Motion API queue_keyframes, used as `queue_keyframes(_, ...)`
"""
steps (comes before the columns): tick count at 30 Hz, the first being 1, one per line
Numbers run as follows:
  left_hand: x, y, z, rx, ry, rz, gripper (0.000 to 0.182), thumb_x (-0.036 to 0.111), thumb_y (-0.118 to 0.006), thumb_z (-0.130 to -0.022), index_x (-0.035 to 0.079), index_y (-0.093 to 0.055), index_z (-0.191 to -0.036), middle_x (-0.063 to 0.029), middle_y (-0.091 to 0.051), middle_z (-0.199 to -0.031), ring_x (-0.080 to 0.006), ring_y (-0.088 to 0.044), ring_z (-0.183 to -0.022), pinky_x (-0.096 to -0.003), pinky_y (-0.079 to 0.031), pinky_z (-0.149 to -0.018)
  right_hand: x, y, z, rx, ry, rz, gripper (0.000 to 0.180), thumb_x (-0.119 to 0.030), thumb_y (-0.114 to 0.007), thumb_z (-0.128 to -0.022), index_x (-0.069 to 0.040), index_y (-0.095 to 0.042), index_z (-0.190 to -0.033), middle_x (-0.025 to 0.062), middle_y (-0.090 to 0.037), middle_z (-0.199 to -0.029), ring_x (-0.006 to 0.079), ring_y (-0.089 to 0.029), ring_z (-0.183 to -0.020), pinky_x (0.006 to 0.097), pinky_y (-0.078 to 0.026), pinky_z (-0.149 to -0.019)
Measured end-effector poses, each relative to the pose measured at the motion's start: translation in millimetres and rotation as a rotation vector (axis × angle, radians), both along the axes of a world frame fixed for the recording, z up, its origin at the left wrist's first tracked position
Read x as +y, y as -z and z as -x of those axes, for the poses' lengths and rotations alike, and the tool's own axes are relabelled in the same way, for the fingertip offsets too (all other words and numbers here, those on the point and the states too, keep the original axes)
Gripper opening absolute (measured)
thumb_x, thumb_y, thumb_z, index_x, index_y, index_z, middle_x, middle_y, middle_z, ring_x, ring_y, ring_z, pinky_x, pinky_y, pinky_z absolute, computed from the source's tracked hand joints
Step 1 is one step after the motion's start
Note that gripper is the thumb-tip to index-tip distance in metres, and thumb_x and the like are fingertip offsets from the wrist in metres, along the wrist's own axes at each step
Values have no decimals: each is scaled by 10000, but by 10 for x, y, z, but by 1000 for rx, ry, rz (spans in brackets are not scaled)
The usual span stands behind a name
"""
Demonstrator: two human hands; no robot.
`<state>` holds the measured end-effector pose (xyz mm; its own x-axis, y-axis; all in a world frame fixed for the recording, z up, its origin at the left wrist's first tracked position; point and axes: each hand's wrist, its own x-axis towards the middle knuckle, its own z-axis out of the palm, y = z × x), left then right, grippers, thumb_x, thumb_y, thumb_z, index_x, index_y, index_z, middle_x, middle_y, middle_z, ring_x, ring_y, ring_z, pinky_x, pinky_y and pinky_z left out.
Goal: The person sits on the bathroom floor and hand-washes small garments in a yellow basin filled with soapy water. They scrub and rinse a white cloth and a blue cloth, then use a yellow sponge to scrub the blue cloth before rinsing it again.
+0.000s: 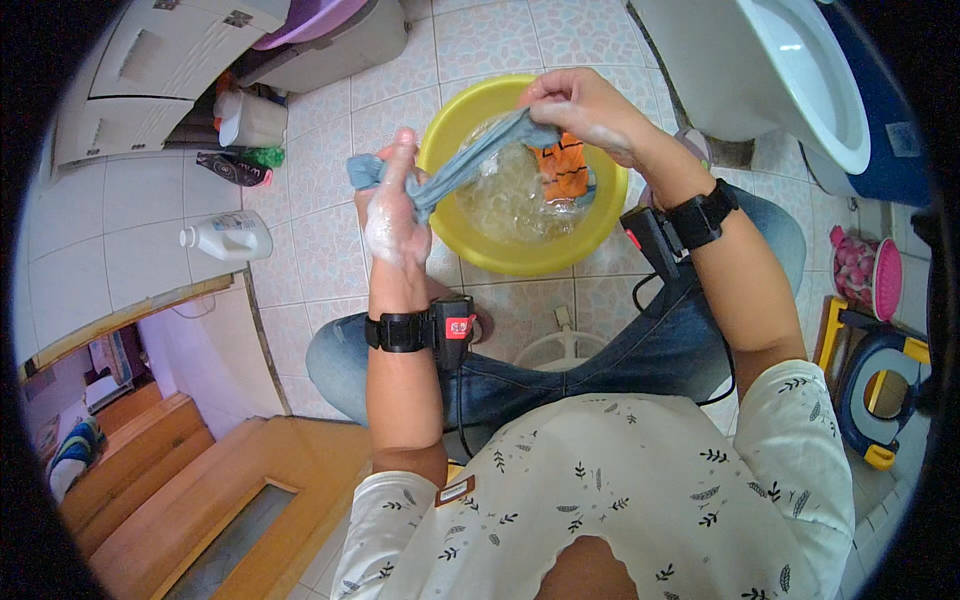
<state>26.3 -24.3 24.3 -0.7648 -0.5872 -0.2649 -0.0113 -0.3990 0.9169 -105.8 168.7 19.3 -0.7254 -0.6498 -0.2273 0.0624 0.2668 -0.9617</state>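
Observation:
A wet blue-grey cloth (469, 159) is stretched between my two hands, over the left side of a yellow plastic basin (517, 259). My left hand (397, 206), covered in suds, grips one end left of the basin's rim, with a bunched bit sticking out beyond the thumb. My right hand (581, 109) pinches the other end above the basin's upper right part, with some foam on the wrist. Cloudy water (499, 199) lies in the basin. An orange cloth with dark stripes (562, 169) is partly in the water, with a bit of blue fabric beside it.
The basin stands on the tiled floor (322, 217) in front of my knees. A white plastic jug (229, 235) lies at the left, below a white cabinet (142, 56). At the right are a large white basin (814, 82), a pink patterned container (855, 270) and a child's toilet seat (874, 390).

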Motion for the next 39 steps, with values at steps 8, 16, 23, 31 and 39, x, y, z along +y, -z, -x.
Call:
queue_keyframes(8, 287, 19, 26, 248, 320, -117, 144, 48, -688, -829, 40, -548, -857, -69, -603, -905, -138, -571, -746, -272, -474, -660, -128, -232, -155, -215, -117, 314, 263, -230, -693, -843, -37, -669, -1019, 42, -661, -945, 95, -607, -867, 239, -492, -774)
queue_keyframes(16, 260, 30, 7, 92, 315, -185, 217, 140, -607, -906, 30, -562, -1087, -29, -608, -923, -118, -579, -809, -254, -474, -697, -86, -188, -98, -133, 10, 249, 319, -213, -684, -855, 1, -630, -1085, 65, -652, -1011, 128, -611, -939, 251, -484, -843)
queue_keyframes(23, 334, 11, 39, 216, 269, -236, 255, 178, -554, -946, 27, -530, -1151, -42, -608, -1014, -122, -594, -873, -277, -493, -779, -176, -125, -181, -426, 148, 567, 272, -189, -591, -923, 29, -590, -1086, 68, -626, -1016, 138, -614, -894, 287, -509, -838)
queue_keyframes(31, 447, 190, 70, 173, 253, -296, 291, 289, -518, -961, 53, -541, -1130, -48, -609, -1030, -144, -602, -911, -305, -491, -829, -307, -66, -217, 138, 182, 186, 304, -300, -578, -931, -19, -585, -1043, 6, -601, -816, 62, -554, -700, 259, -486, -602)
queue_keyframes(39, 442, 521, 261, 769, 741, -696, 431, 488, -418, -962, 114, -539, -1138, -27, -598, -1083, -151, -562, -1020, -309, -441, -901, -562, -145, -799, 1361, -2, -298, 219, -267, -564, -890, -69, -618, -813, 73, -638, -709, 194, -596, -569, 326, -434, -447)
